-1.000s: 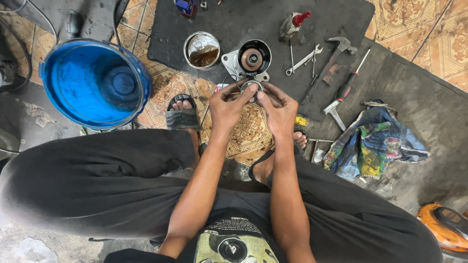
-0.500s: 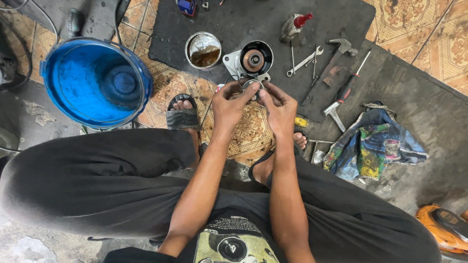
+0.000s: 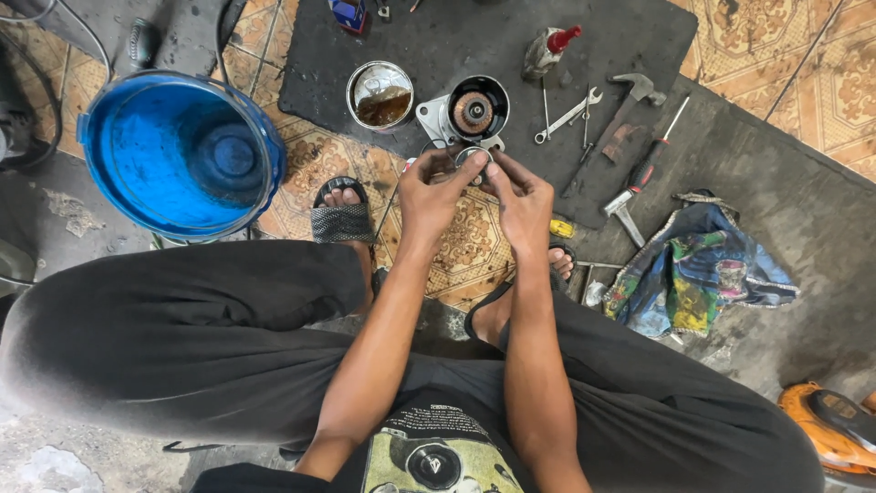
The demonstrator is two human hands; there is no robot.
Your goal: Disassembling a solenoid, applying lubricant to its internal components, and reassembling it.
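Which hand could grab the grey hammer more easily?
Probably the right hand. The grey metal hammer lies on the dark mat on the person's right side, nearer that hand. The left hand sits farther away, and both hands pinch a small round metal part, so one must let go.

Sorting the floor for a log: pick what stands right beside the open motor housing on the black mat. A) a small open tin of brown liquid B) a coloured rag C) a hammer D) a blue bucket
A: the small open tin of brown liquid stands just left of the motor housing on the black mat; the other things lie farther off.
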